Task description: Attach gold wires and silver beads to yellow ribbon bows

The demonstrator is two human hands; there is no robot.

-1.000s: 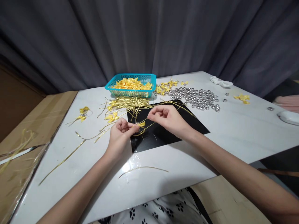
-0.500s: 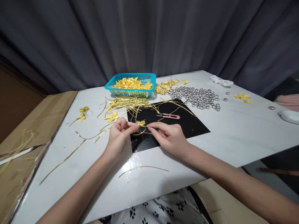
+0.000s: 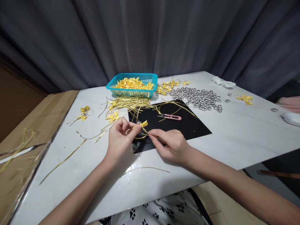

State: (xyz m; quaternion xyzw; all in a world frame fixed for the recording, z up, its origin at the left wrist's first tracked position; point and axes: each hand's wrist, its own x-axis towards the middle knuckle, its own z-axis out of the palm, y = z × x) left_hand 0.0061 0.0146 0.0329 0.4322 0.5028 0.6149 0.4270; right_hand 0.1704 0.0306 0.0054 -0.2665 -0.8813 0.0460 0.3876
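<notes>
Fingertips of both hands meet over near-left corner of black mat (image 3: 187,125), so exact contact w/ gold wire tie (image 3: 140,137) is hard to make out. Left hand (image 3: 120,134): thumb and forefinger pressed together on small yellow bow (image 3: 143,123), which sits just above the mat w/ a tiny silver bead at its centre, barely resolvable. Right hand (image 3: 171,145): thumb and forefinger pinching the tie end just right of the bow; tie loops below the bow, partly lost against the mat. Pink snips (image 3: 170,117) lie on mat, apart from right hand. Teal basket (image 3: 131,92) of bows at far edge; loose gold ties (image 3: 127,104) in front, tangled, count unclear. Silver beads (image 3: 199,98) spread far right. White table (image 3: 234,140): near edge close to forearms, open surface at right. White object (image 3: 290,118) cut off at frame's right edge.
</notes>
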